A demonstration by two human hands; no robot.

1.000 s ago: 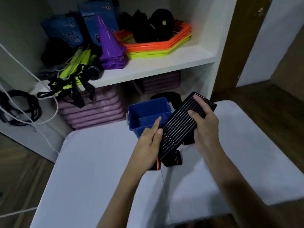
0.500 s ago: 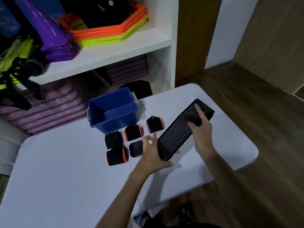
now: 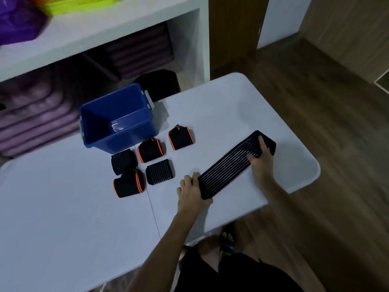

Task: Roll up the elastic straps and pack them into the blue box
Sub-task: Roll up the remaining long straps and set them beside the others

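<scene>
Here, a left hand [image 3: 192, 191] and right hand [image 3: 261, 163] pinch opposite ends of a flat elastic strap [image 3: 228, 166] on the white table [image 3: 63, 207], near the blue box [image 3: 126, 140].

A long black ribbed strap [image 3: 228, 167] lies stretched slantwise on the white table [image 3: 63, 207], the left hand [image 3: 190, 191] gripping its near end and the right hand [image 3: 260, 163] its far end. Five rolled straps [image 3: 150, 149] sit just beside the open blue box [image 3: 117, 121], three edged in orange. The box appears empty, though its inside is dim.
</scene>
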